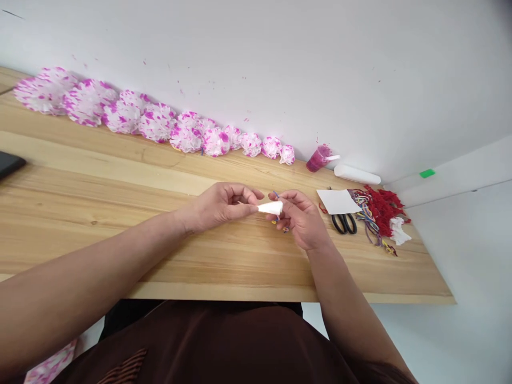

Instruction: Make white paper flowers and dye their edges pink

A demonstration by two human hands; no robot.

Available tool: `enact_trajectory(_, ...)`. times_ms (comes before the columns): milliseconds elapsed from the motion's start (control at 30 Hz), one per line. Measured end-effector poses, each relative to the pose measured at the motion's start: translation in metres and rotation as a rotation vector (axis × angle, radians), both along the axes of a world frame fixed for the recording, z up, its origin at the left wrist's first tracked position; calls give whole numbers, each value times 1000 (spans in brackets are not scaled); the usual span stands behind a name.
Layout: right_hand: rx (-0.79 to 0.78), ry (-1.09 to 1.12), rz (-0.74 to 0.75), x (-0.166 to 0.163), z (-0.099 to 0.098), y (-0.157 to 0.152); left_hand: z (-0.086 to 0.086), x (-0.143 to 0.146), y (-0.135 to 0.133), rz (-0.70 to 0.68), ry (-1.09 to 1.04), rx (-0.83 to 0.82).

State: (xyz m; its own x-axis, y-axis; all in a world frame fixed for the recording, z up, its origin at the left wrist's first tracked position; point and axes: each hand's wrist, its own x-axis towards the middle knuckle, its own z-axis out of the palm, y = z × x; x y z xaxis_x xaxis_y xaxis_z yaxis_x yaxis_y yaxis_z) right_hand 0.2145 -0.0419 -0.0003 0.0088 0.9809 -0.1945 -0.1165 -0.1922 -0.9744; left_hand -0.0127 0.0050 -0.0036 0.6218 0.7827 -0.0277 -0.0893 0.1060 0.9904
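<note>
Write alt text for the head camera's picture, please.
A person's right hand holds folded white paper over a wooden table, the left hand at its narrow tip. Behind, pink and white paper flowers line the wall; to the right are a pink cup, scissors partly under a white sheet, and red strands.

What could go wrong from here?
The small white piece is held by the fingertips of the right hand, so it might slip. The thin strands by that hand could tangle. The scissors' blades are hidden by the white sheet, so a reach there might nick a finger.
</note>
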Motion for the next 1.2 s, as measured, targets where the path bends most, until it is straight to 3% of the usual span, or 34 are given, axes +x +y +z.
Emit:
enact_trajectory(100, 4, -9, 83, -11, -6, 0, -4, 4, -2, -90, -44, -52)
enact_trajectory(233, 83, -55, 145, -19, -13, 0, -7, 7, -4, -109, -55, -185)
enact_trajectory(467, 199, -125, 204, -20, -13, -2, -8, 7, -1, 28, -107, -290)
enact_trajectory(633, 321, -341, 217, -18, -16, -4, -5, 3, 3, 83, -95, -347)
enact_trajectory(767, 393, -615, 202, -12, -14, -5, 3, -1, 7, 173, -56, -331)
enact_trajectory(900, 367, -667, 258, -11, -10, -5, 7, -3, 7, 169, -58, -329)
enact_trajectory(1000, 458, -747, 301, -14, -9, -4, 7, -3, 7, 144, -70, -323)
enact_trajectory(1200, 630, -911, 193, -7, -9, 0, 15, -7, 9, 177, 13, -273)
